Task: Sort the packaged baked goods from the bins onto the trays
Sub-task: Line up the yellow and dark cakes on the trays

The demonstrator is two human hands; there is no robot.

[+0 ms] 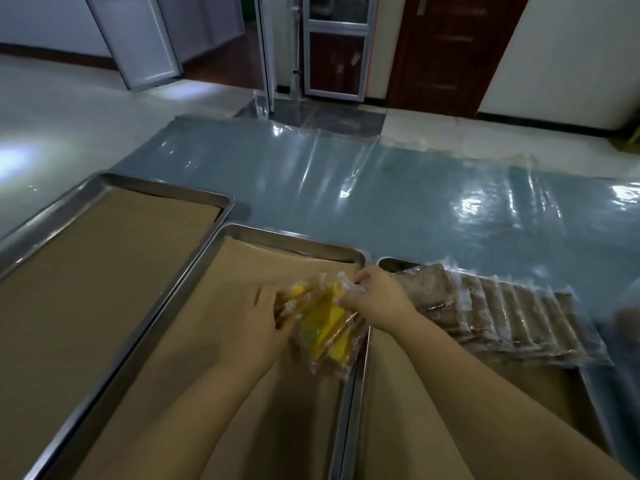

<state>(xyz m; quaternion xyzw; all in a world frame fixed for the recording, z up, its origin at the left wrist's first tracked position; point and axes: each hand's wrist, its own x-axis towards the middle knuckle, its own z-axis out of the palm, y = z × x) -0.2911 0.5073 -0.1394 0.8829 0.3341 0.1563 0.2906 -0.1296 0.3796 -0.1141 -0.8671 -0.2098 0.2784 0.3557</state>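
— Now, what is being held by the left hand (266,317)?
— A bundle of yellow packets (329,327) is being gripped at its left end, with the fingers curled against the wrapper.
— And by the right hand (377,299)?
— The clear wrapper at the bundle's far end is being pinched, thumb and fingers pressed together on it.
— Where is the bundle being held?
— Between the two hands, touching both, over the right rim of the middle tray (294,237), whose brown paper lining (173,375) is being seen under the left hand. Whether the bundle is being rested on the paper or lifted clear of it cannot be told.
— What is being seen beside the right hand?
— Just to its right, a row of brown packets (502,317) is being carried by the right tray (391,263), overlapped and tilted.
— And past the left hand?
— Further to its left, brown paper is being carried in the left tray (166,183). All three trays are being borne by a shiny plastic sheet (346,174) spread on the floor (69,116), which is reaching well ahead of both hands.
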